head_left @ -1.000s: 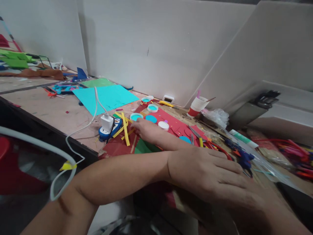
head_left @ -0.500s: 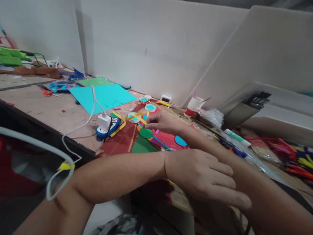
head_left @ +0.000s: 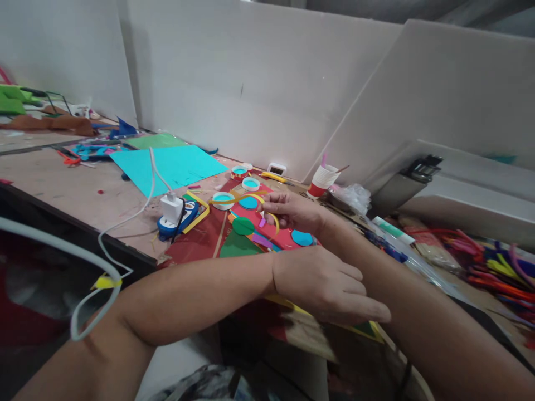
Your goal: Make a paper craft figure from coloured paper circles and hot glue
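My right hand (head_left: 288, 209) reaches in from the right and pinches a narrow yellow strip (head_left: 276, 223), which loops below the fingers and runs off to the left. Beneath it lies a red sheet (head_left: 286, 236) bearing a green circle (head_left: 243, 226), a blue circle (head_left: 248, 203), another blue circle (head_left: 301, 238) and a purple piece (head_left: 262, 240). A dark green piece (head_left: 238, 246) is beside them. Nearer to me, my left hand (head_left: 326, 284) hovers back upward below the right forearm, fingers stretched to the right; its thumb and palm are hidden.
Left of the work stand a blue power strip with a white plug (head_left: 171, 209) and a looping white cable (head_left: 109, 239). A turquoise sheet (head_left: 175, 167) lies behind. White-rimmed lids (head_left: 251, 184), a yellow cutter (head_left: 273, 177), paper cups (head_left: 324, 179) and a bottle (head_left: 395, 192) line the back.
My right hand has shifted slightly right and turned, pulling the yellow strip with it into a loop. My left hand has moved left, its fingers closer together. The view has shifted slightly.
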Motion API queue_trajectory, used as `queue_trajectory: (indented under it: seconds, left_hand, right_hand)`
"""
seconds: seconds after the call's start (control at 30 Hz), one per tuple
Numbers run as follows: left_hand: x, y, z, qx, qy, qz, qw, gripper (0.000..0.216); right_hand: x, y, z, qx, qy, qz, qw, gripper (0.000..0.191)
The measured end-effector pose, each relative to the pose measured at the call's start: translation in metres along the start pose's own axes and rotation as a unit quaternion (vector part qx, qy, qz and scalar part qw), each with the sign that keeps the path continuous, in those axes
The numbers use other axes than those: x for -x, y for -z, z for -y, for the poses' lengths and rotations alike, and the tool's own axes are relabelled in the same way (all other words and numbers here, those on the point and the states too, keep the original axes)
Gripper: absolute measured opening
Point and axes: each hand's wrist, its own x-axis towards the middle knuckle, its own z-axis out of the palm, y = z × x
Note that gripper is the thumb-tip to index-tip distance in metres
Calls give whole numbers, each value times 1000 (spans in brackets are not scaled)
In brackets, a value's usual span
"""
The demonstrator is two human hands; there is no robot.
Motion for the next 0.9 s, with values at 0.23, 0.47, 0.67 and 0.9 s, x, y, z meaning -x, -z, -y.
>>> queue_trajectory:
  seconds: [0.23,0.47,0.67,0.9]
  left_hand:
    - [4,-8,0,38,22,0,999,29]
    - [0,-12,-9,78,-23,-17,997,36]
    - [-3,-20,-17,81,-41,28,995,36]
    - [-10,-17,-18,80,-60,89,991,28]
  right_hand:
    - [27,7,10,26,-30,85,996,32]
    - [38,9,16,23,60,1,998,25]
    - [25,-7,7,80,52,-94,991,11]
    - [-1,-44,-2,415,-144,-39,898,32]
